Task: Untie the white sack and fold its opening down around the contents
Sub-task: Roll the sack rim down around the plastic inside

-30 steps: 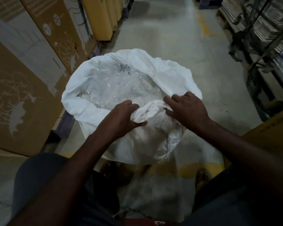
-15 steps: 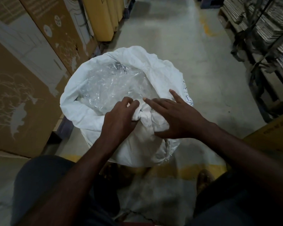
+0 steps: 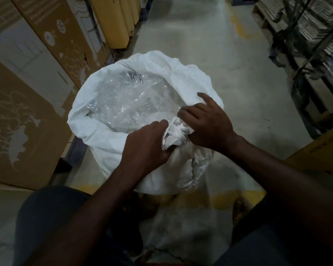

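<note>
Left grip (image 3: 144,144) clamps bunched rim of sack (image 3: 183,73); right grip (image 3: 206,121) pinches same bunch, index finger straight. Clear liner (image 3: 127,100) ahead of both.

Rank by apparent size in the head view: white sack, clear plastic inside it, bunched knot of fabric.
1. white sack
2. clear plastic
3. bunched knot, gripped by left hand and right hand
</note>
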Tool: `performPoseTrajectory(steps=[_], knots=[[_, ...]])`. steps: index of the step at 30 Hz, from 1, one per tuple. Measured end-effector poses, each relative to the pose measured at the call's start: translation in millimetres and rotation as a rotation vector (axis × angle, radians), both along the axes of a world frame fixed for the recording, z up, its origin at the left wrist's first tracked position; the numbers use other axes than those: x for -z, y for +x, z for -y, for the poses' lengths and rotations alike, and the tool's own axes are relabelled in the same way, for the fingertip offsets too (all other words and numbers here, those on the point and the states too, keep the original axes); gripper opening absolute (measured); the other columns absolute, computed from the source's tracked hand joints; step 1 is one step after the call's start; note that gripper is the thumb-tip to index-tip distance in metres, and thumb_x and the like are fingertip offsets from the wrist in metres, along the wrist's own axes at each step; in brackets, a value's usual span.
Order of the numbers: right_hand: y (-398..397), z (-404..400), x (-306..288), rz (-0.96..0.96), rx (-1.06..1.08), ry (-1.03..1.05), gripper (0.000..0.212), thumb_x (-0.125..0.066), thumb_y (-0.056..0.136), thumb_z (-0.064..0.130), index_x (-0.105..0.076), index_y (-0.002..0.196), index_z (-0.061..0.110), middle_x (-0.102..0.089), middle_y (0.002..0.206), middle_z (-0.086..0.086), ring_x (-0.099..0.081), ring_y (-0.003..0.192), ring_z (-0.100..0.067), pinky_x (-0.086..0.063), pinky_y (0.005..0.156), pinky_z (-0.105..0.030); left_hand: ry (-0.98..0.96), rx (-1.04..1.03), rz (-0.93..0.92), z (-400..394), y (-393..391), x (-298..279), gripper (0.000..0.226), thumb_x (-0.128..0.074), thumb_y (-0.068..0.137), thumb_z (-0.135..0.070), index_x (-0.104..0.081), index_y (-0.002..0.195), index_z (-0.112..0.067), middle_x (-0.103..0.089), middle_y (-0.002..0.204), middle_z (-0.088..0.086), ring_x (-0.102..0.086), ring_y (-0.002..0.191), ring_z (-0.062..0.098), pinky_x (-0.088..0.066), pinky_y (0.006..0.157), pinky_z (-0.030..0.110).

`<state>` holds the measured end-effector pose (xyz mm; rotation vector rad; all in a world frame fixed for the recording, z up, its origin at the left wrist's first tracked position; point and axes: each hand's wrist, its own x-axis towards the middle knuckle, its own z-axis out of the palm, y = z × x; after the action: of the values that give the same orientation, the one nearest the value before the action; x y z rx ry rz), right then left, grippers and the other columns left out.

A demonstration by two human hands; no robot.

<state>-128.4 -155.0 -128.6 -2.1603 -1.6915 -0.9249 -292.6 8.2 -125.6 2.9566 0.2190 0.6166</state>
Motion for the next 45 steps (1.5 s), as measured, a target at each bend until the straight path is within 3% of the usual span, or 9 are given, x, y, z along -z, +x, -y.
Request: performPoseTrajectory(steps=[11, 14, 19, 23, 27, 32, 37, 42, 45], knots=[[-11.8, 13.0, 26.4, -0.101, 0.124, -0.357, 0.091, -0.062, 0.087, 0.032, -0.022, 0.168, 0.020, -0.064, 0.112, -0.005, -0.067, 0.104, -0.026, -0.015, 0.128, -0.063, 0.024, -0.213, 0.084, -34.0, 9.3, 27.7, 0.032, -0.057, 0.100, -0.016, -0.049, 0.130, -0.016, -0.067, 0.086, 0.008, -0.067, 0.066, 0.038, -0.053, 0.055, 0.048], [-8.2, 18.6, 28.8, -0.059, 0.164, -0.260, 0.076, -0.052, 0.086, 0.010, -0.040, 0.160, 0.019, -0.059, 0.094, -0.007, -0.060, 0.078, -0.032, -0.045, 0.100, -0.053, 0.065, -0.128, 0.028, -23.9, 12.5, 32.3, 0.061, -0.059, 0.099, -0.020, -0.045, 0.158, -0.018, -0.070, 0.104, 0.010, -0.069, 0.078, 0.035, -0.056, 0.065, 0.049], [4.6, 12.4, 19.1, -0.221, 0.282, -0.089, 0.050, -0.066, 0.072, -0.001, -0.065, 0.119, 0.014, -0.051, 0.092, -0.010, -0.040, 0.055, -0.032, -0.038, 0.054, -0.038, -0.001, -0.021, -0.133, 16.3, 13.2, 31.5, 0.075, -0.069, 0.093, -0.038, -0.041, 0.160, -0.017, -0.051, 0.120, 0.015, -0.063, 0.089, 0.036, -0.052, 0.073, 0.043], [0.4, 9.8, 23.1, -0.358, 0.302, -0.051, 0.041, -0.078, 0.077, 0.012, -0.059, 0.113, 0.016, -0.050, 0.109, -0.008, -0.047, 0.067, -0.029, -0.041, 0.044, -0.033, -0.495, 0.175, -0.287, 24.0, 7.4, 13.2, 0.080, -0.061, 0.091, -0.077, -0.037, 0.154, -0.036, -0.043, 0.152, 0.002, -0.053, 0.139, 0.022, -0.047, 0.106, 0.037], [-12.8, 3.6, 31.2, -0.424, 0.269, -0.068, 0.042, -0.076, 0.078, 0.011, -0.054, 0.112, 0.018, -0.045, 0.114, -0.005, -0.050, 0.087, -0.026, -0.049, 0.047, -0.038, -0.976, 0.080, -0.389, 19.9, 5.9, -1.0, 0.045, -0.068, 0.094, -0.067, -0.051, 0.123, -0.037, -0.071, 0.123, -0.009, -0.070, 0.115, 0.007, -0.057, 0.092, 0.037], [-30.2, 1.1, 26.0, -0.511, 0.148, -0.242, 0.041, -0.068, 0.078, 0.007, -0.054, 0.115, 0.019, -0.045, 0.110, -0.006, -0.052, 0.094, -0.028, -0.035, 0.058, -0.034, -1.174, -0.024, -0.528, 15.4, 7.1, 13.1, 0.077, -0.100, 0.076, -0.024, -0.043, 0.128, -0.026, -0.070, 0.119, 0.008, -0.072, 0.103, 0.018, -0.066, 0.084, 0.037], [-18.1, 8.0, -5.1, -0.867, 0.038, -0.752, 0.060, -0.077, 0.079, 0.011, -0.056, 0.134, 0.019, -0.058, 0.133, -0.005, -0.056, 0.121, -0.024, -0.050, 0.094, -0.039, -0.819, -0.133, -0.540, 37.7, 15.6, 39.8, 0.084, -0.094, 0.078, -0.018, -0.040, 0.142, -0.017, -0.067, 0.116, 0.002, -0.066, 0.094, 0.016, -0.048, 0.063, 0.018], [27.0, -1.1, -34.1, -0.771, 0.089, 0.040, 0.033, -0.069, 0.088, 0.014, -0.073, 0.119, 0.024, -0.065, 0.134, -0.002, -0.061, 0.120, -0.024, -0.050, 0.103, -0.037, -0.424, -0.029, -0.365, 56.1, 15.6, 34.6, 0.057, -0.073, 0.089, -0.018, -0.055, 0.144, -0.022, -0.069, 0.126, 0.006, -0.070, 0.113, 0.034, -0.050, 0.084, 0.037], [52.2, -39.3, -23.8, -0.601, 0.282, -0.092, 0.041, -0.068, 0.093, 0.027, -0.067, 0.134, 0.033, -0.031, 0.168, -0.009, -0.033, 0.150, -0.041, -0.042, 0.113, -0.056, -0.269, 0.069, -0.292, 66.3, 9.3, 38.4, 0.055, -0.062, 0.097, -0.015, -0.056, 0.151, -0.024, -0.067, 0.125, 0.006, -0.071, 0.105, 0.034, -0.048, 0.079, 0.037]])
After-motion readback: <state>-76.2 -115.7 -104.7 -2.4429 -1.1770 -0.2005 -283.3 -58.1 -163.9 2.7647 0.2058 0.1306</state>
